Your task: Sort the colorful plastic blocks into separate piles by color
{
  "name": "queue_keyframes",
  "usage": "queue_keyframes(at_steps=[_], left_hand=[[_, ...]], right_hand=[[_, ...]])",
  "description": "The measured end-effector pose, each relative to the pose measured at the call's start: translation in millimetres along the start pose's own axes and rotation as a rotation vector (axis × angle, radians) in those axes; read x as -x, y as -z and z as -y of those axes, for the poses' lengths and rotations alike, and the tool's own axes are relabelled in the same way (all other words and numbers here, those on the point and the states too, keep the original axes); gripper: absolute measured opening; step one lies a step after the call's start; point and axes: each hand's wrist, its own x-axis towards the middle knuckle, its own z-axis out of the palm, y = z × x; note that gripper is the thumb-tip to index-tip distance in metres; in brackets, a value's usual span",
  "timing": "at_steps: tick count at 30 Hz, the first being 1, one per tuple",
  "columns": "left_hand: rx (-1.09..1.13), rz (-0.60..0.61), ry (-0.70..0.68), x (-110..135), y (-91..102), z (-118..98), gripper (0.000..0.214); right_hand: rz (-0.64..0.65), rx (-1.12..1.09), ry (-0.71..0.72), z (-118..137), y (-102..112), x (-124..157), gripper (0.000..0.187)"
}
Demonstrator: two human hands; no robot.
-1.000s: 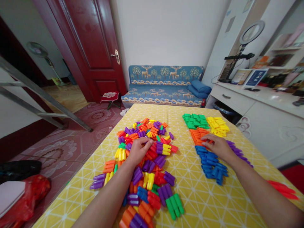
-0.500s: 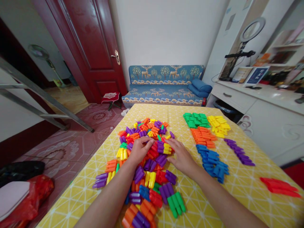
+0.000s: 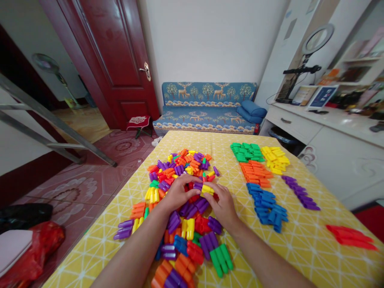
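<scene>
Over a mixed heap of plastic bullet-shaped building blocks, both hands meet on one joined piece. My left hand is closed on its purple block, thumb in front. My right hand pinches the yellow block at the other end between thumb and fingers. The two blocks touch end to end; fingers partly cover them. Red and purple blocks lie right under the hands. Nearer to me are a green block and orange blocks.
Sorted groups lie on the right of the yellow tablecloth: green blocks, yellow blocks, orange blocks, blue blocks, purple blocks and red blocks. A blue sofa stands beyond the table.
Both hands have closed around the purple and yellow piece. My right fingers, spread beside it before, now grip the yellow end. The sorted groups have not changed.
</scene>
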Motion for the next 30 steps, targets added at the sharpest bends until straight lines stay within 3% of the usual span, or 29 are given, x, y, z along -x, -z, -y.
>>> queue_keyframes(at_steps=[6,11,17,21,25,30], left_hand=[[0.066,-0.204,0.093,-1,1.8,2,0.025],[-0.041,-0.303,0.031,-3,7.2,-1,0.019],[-0.034,-0.214,0.007,-4,6.3,-9,0.016],[-0.027,-0.152,0.022,-4,4.4,-8,0.018],[-0.029,-0.157,0.049,-5,4.1,-3,0.018],[-0.044,-0.153,0.079,-5,3.5,1,0.017]], right_hand=[[-0.124,-0.042,-0.071,-6,5,0,0.019],[-0.188,-0.141,-0.089,-1,8,-3,0.014],[-0.150,-0.356,-0.140,4,2,-2,0.014],[-0.175,-0.308,-0.132,6,7,-1,0.014],[-0.263,-0.094,-0.115,-12,41,-16,0.019],[-0.464,-0.021,-0.252,-91,118,-58,0.035]])
